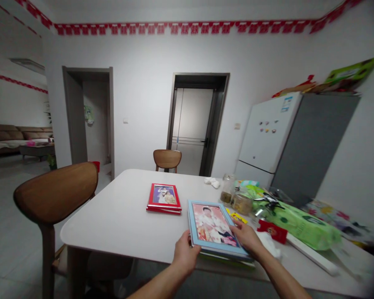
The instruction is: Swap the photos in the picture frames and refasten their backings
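A light-blue photo frame with a picture inside tilts toward me near the table's front edge. It lies over at least one more frame, whose green edge shows beneath. My left hand grips its lower left corner, thumb on the front. On the right side, my right hand is closed around the edge, fingers partly hidden. Farther back and to the left, a red photo frame rests on another red one on the white table.
Glass jars, a red envelope, a green tissue pack and a long white bar crowd the table's right side. Crumpled white tissue lies at the back. Wooden chairs stand left and behind; a fridge is at the right.
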`<state>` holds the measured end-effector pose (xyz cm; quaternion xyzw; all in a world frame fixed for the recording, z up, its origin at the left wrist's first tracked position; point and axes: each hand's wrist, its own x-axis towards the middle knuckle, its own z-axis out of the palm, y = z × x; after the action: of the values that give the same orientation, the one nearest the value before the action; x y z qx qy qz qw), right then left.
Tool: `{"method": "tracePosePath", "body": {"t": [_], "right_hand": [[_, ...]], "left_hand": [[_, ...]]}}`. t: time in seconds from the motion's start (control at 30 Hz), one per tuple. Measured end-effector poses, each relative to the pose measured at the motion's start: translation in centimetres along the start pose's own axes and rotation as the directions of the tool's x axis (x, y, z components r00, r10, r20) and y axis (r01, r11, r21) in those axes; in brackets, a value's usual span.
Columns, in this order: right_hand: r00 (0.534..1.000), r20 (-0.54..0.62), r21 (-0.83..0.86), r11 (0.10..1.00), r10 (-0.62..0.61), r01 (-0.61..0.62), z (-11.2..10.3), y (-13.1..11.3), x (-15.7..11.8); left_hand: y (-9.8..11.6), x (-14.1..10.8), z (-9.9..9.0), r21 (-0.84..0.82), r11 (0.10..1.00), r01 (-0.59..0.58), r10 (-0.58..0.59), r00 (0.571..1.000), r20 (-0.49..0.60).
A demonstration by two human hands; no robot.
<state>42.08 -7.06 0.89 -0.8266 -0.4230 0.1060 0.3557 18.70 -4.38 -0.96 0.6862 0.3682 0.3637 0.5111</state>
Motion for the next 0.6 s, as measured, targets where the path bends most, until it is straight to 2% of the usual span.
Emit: {"method": "tracePosePath", "body": {"t": [0.13, 0.23, 0.3, 0.37, 0.43, 0.5, 0.6], "right_hand": [[1.000, -0.017, -0.134, 0.991, 0.024, -0.026, 0.6, 1.8, 0.8], [1.000, -0.007, -0.202, 0.979, -0.011, 0.009, 0.6, 2.1, 0.8], [0.999, -0.009, -0.246, 0.969, -0.038, 0.035, 0.6, 1.6, 0.7], [0.996, -0.030, -0.288, 0.955, -0.088, 0.075, 1.0, 0.1, 0.4], [0.983, -0.025, -0.310, 0.936, -0.183, 0.166, 2.5, -2.4, 0.1], [0.950, 0.040, -0.301, 0.903, -0.310, 0.307, 5.2, -5.7, -0.2], [0.862, 0.169, -0.259, 0.822, -0.478, 0.507, 10.4, -10.8, -0.3]], "left_hand": [[-0.7, 0.0, 1.1, 0.135, 0.990, 0.026, -0.025, 1.000, -0.008], [-0.6, 0.0, 0.7, 0.190, 0.981, 0.047, -0.048, 0.999, 0.000], [-0.7, 0.1, -0.1, 0.193, 0.979, 0.068, -0.067, 0.998, -0.010], [-1.1, 0.4, -1.3, 0.173, 0.981, 0.093, -0.086, 0.995, -0.042], [-1.6, 1.0, -3.0, 0.131, 0.984, 0.120, -0.109, 0.990, -0.088], [-2.3, 1.8, -4.9, 0.068, 0.986, 0.151, -0.141, 0.980, -0.140], [-3.5, 3.1, -7.7, -0.053, 0.981, 0.187, -0.194, 0.956, -0.218]]}}
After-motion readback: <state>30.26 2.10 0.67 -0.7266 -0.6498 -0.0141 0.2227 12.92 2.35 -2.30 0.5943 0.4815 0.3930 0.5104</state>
